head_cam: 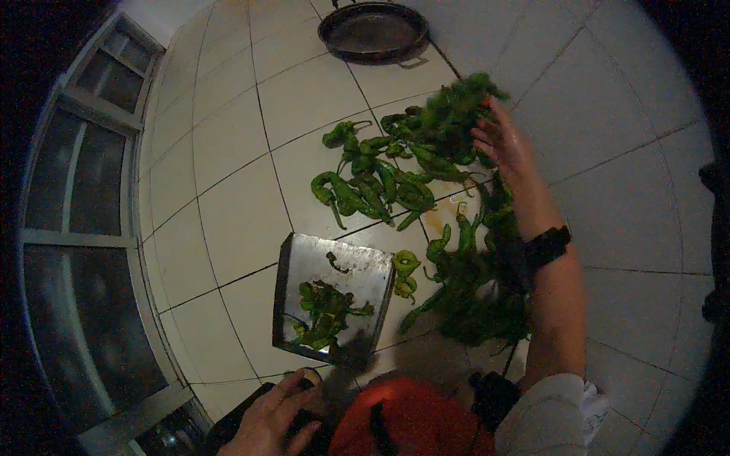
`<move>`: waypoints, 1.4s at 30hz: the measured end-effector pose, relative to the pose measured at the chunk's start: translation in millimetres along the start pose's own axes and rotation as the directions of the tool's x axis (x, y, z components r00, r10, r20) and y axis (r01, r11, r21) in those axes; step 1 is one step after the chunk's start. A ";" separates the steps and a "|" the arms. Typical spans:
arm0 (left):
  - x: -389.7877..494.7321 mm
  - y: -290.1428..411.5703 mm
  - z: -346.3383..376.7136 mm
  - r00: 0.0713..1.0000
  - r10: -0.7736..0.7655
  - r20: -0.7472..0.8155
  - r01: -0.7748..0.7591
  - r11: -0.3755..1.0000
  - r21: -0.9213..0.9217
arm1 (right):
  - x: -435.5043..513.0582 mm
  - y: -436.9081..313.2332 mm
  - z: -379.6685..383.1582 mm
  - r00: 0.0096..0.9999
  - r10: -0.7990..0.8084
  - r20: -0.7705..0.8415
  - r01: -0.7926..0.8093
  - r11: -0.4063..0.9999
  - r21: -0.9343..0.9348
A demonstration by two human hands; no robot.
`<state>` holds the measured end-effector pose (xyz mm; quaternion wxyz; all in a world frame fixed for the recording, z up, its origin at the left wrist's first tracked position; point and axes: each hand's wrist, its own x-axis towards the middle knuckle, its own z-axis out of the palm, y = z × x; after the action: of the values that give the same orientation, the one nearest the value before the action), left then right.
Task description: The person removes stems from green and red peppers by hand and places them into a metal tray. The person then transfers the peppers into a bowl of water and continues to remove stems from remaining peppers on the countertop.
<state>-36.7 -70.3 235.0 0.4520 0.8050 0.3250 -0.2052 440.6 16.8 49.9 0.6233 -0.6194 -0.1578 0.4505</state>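
Long wrinkled green peppers (370, 188) lie in a loose, curved heap on the tiled floor. My right hand (505, 139) reaches to the heap's far right end, its fingers apart and touching the blurred peppers there; a black band circles that forearm. Close to me sits a shallow metal tray (365, 265) with raised sides, holding a small pile of green peppers (325, 310) and one small dark piece. Two yellowish-green curled peppers (406, 273) lie just beside its right edge. My left hand (276, 416) rests with loosely spread fingers over dark cloth, holding nothing.
A round dark metal pan (373, 33) with side handles stands on the floor at the far side. Along the left runs a framed glass door or window (74, 245). A red item (408, 419) with a dark strip fills the bottom centre. Brownish liquid (442, 214) stains the floor between peppers.
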 end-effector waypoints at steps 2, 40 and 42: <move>-0.7 2.6 -0.5 0.997 -0.069 -0.023 0.068 0.997 -0.040 | 2.4 9.2 3.9 0.995 -0.041 -0.095 0.025 0.986 -0.167; -12.0 -27.8 2.5 0.990 -0.060 -0.127 0.050 0.996 -0.078 | 18.9 69.4 45.2 0.848 -0.476 0.234 0.471 0.474 -0.744; -12.8 -27.8 1.4 0.991 -0.053 -0.121 0.044 0.996 -0.076 | -12.6 82.4 18.5 0.937 -0.278 0.212 0.305 0.352 -0.885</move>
<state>-65.5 -65.3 225.7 0.4549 0.7909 0.3790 -0.1542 389.6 4.7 -17.5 0.2552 -0.8128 -0.4910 0.1822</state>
